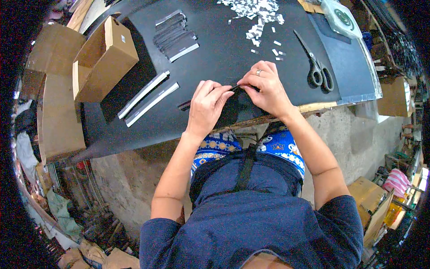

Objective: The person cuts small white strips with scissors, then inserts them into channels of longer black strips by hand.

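Note:
Both my hands pinch a thin dark strip (184, 106) above the near edge of the black table. My left hand (207, 104) is closed on it, and one end sticks out to the left. Close beside it, my right hand (266, 92), with a ring on one finger, pinches the strip's other part. Two long strips with white faces (152, 104) lie left of my hands. Farther back is a stack of dark strips (174, 36). Small white pieces (257, 15) are scattered at the top, and black-handled scissors (317, 71) lie to the right.
An open cardboard box (107, 58) stands on the left of the black table (215, 45), near more cardboard (60, 116). A clear plastic container (341, 19) sits at the back right. Another cardboard box (368, 201) is on the floor at the right.

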The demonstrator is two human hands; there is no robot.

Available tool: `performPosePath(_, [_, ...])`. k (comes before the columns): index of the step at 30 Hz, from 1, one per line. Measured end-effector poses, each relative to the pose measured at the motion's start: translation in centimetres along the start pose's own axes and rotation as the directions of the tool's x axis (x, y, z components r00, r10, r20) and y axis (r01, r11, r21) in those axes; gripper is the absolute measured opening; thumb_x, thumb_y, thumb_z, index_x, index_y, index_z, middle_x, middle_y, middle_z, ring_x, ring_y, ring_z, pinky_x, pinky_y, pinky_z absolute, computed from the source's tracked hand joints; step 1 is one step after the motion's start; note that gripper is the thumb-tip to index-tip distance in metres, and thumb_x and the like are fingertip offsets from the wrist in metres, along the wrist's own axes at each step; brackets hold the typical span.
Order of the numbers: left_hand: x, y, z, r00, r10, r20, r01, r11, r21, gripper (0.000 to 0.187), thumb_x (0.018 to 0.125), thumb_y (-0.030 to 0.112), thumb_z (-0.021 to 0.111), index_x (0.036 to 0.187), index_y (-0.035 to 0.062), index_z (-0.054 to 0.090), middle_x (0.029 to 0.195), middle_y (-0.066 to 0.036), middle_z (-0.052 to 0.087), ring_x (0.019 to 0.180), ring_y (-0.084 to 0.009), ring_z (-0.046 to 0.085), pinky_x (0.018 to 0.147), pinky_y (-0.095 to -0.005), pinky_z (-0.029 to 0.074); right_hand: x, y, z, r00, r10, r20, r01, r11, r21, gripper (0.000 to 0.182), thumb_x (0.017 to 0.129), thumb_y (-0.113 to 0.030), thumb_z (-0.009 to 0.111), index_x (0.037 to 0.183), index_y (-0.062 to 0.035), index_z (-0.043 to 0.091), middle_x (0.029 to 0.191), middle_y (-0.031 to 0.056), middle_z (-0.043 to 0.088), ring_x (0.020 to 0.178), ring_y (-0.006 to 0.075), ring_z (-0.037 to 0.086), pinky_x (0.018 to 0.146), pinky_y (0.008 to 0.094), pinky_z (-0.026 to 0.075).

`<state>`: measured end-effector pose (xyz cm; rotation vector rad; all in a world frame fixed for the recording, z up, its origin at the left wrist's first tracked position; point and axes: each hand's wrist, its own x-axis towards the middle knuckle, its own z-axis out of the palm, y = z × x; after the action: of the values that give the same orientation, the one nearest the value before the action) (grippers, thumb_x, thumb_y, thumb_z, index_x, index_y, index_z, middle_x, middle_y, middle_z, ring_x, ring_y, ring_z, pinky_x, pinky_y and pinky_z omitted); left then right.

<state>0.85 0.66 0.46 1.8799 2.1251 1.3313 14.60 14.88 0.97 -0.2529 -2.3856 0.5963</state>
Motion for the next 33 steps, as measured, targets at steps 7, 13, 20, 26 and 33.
performPosePath(7, [-0.2,0.0,0.2,0.999,0.032,0.022,-0.034,0.992,0.118,0.021,0.074,0.003,0.070,0.095,0.0033,0.069,0.081,-0.009,0.059,0.079,-0.0246,0.057,0.069,-0.0349,0.047,0.1,0.5,-0.3,0.998,-0.039,0.043,0.038,0.999,0.025,0.014,0.068,-0.002,0.071,0.080,-0.0087,0.067,0.078,0.0014,0.063,0.088,0.0210,0.056,0.087,0.0364,0.038])
performPosePath(13, [0.1,-0.2,-0.2,0.995,0.084,0.045,-0.089,0.988,0.124,0.020,0.074,0.001,0.070,0.094,0.0023,0.069,0.081,-0.009,0.060,0.078,-0.0252,0.058,0.069,-0.0352,0.048,0.1,1.2,-0.3,0.996,-0.072,0.055,0.068,0.995,0.070,0.013,0.068,-0.004,0.071,0.080,-0.0087,0.067,0.080,0.0031,0.062,0.088,0.0228,0.056,0.086,0.0373,0.040])
performPosePath(20, [0.3,-0.8,-0.4,0.991,0.117,0.062,-0.124,0.985,0.120,0.020,0.074,-0.001,0.068,0.094,0.0022,0.069,0.081,-0.009,0.060,0.077,-0.0251,0.058,0.069,-0.0345,0.049,0.1,1.3,-0.3,0.994,-0.075,0.075,0.067,0.992,0.111,0.011,0.069,-0.006,0.070,0.079,-0.0094,0.067,0.081,0.0042,0.061,0.089,0.0245,0.056,0.086,0.0381,0.041])
performPosePath(26, [0.5,-0.8,-0.4,0.994,0.087,0.071,-0.093,0.993,0.079,0.019,0.075,0.000,0.068,0.094,0.0027,0.070,0.079,-0.009,0.060,0.076,-0.0250,0.058,0.067,-0.0340,0.048,-0.2,1.8,-1.0,0.995,0.020,0.100,-0.034,0.990,0.137,0.028,0.068,0.001,0.070,0.094,-0.0076,0.070,0.081,0.0050,0.063,0.088,0.0233,0.056,0.079,0.0342,0.046])
performPosePath(33, [2.2,-0.9,-2.3,0.944,-0.201,0.261,0.245,0.958,-0.150,0.022,0.078,0.006,0.071,0.099,0.0044,0.072,0.076,-0.006,0.063,0.073,-0.0163,0.060,0.067,-0.0287,0.046,0.0,1.1,-1.7,0.906,0.383,0.182,-0.423,0.791,0.441,0.024,0.079,-0.001,0.065,0.103,-0.0062,0.065,0.084,0.0046,0.066,0.078,0.0146,0.063,0.070,0.0300,0.050])
